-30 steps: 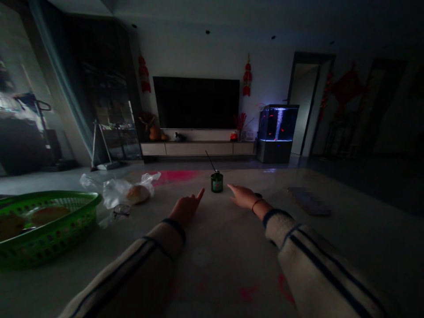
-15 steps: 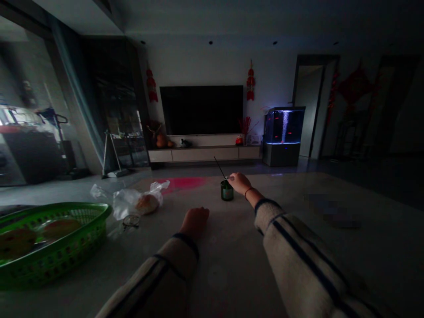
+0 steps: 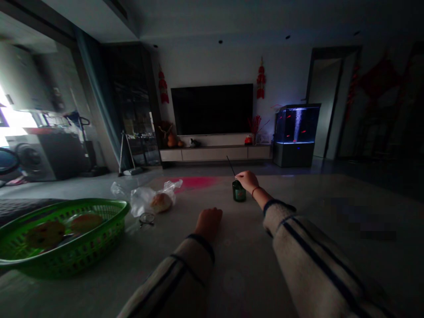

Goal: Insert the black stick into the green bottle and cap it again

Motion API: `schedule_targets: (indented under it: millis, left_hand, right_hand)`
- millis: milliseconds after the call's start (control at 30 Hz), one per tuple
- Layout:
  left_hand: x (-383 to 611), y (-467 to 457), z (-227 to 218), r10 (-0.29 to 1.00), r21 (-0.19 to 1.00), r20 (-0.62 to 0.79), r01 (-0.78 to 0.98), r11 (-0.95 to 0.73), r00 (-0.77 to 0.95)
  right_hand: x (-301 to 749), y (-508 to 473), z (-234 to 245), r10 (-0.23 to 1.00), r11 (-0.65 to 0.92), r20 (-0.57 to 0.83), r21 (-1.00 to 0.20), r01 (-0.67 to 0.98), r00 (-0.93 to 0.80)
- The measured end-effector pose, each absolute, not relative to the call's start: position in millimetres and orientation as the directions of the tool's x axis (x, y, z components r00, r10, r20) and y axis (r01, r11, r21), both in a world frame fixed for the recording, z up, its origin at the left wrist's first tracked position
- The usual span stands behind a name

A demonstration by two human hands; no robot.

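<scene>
Dim living room, seen from beside the person at the table. The right hand reaches forward to a small dark green bottle that stands upright on the tabletop, far of centre. Its fingertips are pinched together at the bottle's mouth, on the foot of a thin dark stick that leans up and to the left out of the bottle. The rest of the hand sits just above and to the right of the bottle. There is a red cord on that wrist.

The left hand lies knuckles-up on the table, nearer the person and well apart from the bottle. Its fingers are curled under in a loose fist with nothing in it. Both sleeves are pale with dark stripes.

On the left side of the table:
- A green mesh basket holds round flat breads, hard to make out in the dark.
- A clear plastic bag with a bun inside lies beyond the basket.
- A small clear round thing sits just in front of the bag; I cannot tell what it is.

A red patch shows on the far part of the table. Behind are a dark wall TV over a low cabinet, red hanging ornaments on both sides of the TV, and a lit fish tank to the right.
</scene>
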State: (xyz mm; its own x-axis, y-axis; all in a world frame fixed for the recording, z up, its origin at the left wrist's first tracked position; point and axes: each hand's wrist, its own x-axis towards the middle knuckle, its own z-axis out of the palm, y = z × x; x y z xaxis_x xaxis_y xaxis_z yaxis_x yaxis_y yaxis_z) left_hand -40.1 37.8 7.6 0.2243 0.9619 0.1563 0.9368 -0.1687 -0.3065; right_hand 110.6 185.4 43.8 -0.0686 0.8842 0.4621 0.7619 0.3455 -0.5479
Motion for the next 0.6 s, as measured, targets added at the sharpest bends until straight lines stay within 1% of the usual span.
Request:
schedule_targets:
  millis: [167,300,467,600]
  left_hand:
    - [-40.3,36.2,6.8,0.962,-0.304,0.146,0.936,-0.180,0.232]
    - [-40.6,36.5,6.2,0.962,-0.299,0.148,0.938,-0.177,0.229]
    - [-41.0,36.8,6.7,0.965,-0.290,0.145,0.942,-0.169,0.218]
    - [-41.1,36.6,7.1,0.962,-0.287,0.152,0.942,-0.176,0.226]
  right_hand:
    - [114.4,186.6,43.5,0.861,0.415,0.496,-0.565,0.713,-0.109]
    - [120.0,185.6,51.0,0.837,0.440,0.544,-0.606,0.663,-0.059]
    - [134.4,187.1,86.0,0.811,0.476,0.583,-0.707,0.523,0.049]
    - [157.2,177.0,116.0,0.826,0.490,0.558,-0.784,0.381,0.084]
